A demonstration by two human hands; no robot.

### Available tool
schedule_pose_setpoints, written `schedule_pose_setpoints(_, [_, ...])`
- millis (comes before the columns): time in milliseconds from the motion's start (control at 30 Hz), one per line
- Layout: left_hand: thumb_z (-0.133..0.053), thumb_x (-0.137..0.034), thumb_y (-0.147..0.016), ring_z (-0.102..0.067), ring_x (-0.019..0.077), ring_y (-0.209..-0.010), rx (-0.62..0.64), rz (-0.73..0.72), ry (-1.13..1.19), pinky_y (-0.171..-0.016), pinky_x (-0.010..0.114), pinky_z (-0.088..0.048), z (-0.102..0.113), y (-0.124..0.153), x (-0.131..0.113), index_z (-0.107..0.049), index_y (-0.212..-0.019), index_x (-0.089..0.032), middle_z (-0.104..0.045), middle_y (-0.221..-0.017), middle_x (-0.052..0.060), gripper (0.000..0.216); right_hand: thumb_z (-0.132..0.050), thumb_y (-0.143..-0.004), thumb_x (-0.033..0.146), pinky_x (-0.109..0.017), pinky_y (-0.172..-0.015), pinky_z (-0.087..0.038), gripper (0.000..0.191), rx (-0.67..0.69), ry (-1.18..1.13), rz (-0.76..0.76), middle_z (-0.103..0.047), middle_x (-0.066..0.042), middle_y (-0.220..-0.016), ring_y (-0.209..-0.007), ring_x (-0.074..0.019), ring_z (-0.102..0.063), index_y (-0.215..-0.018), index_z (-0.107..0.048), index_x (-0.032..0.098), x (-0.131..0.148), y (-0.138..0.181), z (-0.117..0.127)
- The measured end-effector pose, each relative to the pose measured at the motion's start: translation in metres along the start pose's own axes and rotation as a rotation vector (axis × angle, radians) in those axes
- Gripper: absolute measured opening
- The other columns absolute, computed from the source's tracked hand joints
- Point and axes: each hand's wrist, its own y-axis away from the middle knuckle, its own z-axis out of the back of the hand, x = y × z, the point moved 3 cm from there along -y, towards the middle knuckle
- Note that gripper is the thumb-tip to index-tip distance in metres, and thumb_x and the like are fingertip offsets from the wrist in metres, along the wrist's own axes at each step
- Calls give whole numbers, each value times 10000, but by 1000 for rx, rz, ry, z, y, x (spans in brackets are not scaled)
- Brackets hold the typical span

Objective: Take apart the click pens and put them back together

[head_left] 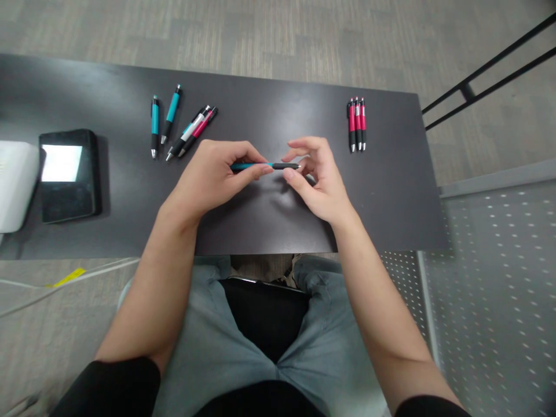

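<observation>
Between thumb and fingers, my left hand grips a blue pen with a black grip section, held level above the desk with its tip to the right. My right hand is around the tip end, thumb and fingers apart and curved; whether a fingertip touches the pen I cannot tell. Left of my hands lie a blue pen, another blue pen, a white-and-blue pen and a red pen. Three red pens lie side by side at the right.
A black device with a bright screen stands on the dark desk at the left, beside a white box-like object. A perforated grey panel and black metal rails are to the right. White cables run below the desk's left edge.
</observation>
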Motion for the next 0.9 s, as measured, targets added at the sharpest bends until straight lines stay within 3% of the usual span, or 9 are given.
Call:
schedule_pose_setpoints(133, [-812, -585, -1112, -877, 288, -915, 1, 1, -23, -851, 379, -634, 2, 2, 1, -964, -1073, -299, -955, -1011, 53, 327, -712, -1233, 866, -382, -820, -650, 578, -19, -106, 4, -736, -33, -1141, -855, -214, -688, -1466, -738, 338, -3, -4, -4])
schedule_pose_setpoints(300, [-818, -575, -1101, -856, 285, -879, -27, 12, -41, -825, 381, -628, 4, 4, 3, -963, -1070, -302, -950, -987, 51, 311, -897, -1127, 849, -393, -793, -670, 620, -31, -199, -39, -770, -35, -1181, -819, -204, -660, -1464, -754, 348, -3, -6, -7])
schedule_pose_setpoints(433, [-823, -571, -1109, -846, 279, -870, -32, 5, -35, -833, 384, -630, 3, 5, 5, -962, -1076, -309, -944, -992, 50, 299, -790, -1188, 875, -372, -758, -655, 570, -3, -198, -66, -696, -9, -992, -811, -215, -664, -1360, -783, 332, -6, -4, -9])
schedule_pose_setpoints(633, [-824, -568, -1126, -828, 271, -875, -57, 7, -33, -830, 374, -617, 7, 4, 11, -963, -1101, -263, -923, -981, 68, 336, -792, -1184, 864, -409, -760, -665, 547, -123, -153, -2, -638, -37, -1054, -843, -237, -667, -1337, -787, 338, -13, -6, -1])
schedule_pose_setpoints(900, [-772, -426, -1137, -741, 230, -804, -111, -19, -8, -768, 354, -571, 9, 6, 7, -954, -1225, -247, -860, -934, 47, 270, -793, -1136, 953, -441, -742, -703, 635, -252, -145, -1, -637, -32, -1005, -793, -238, -678, -1294, -776, 338, -15, -9, 7])
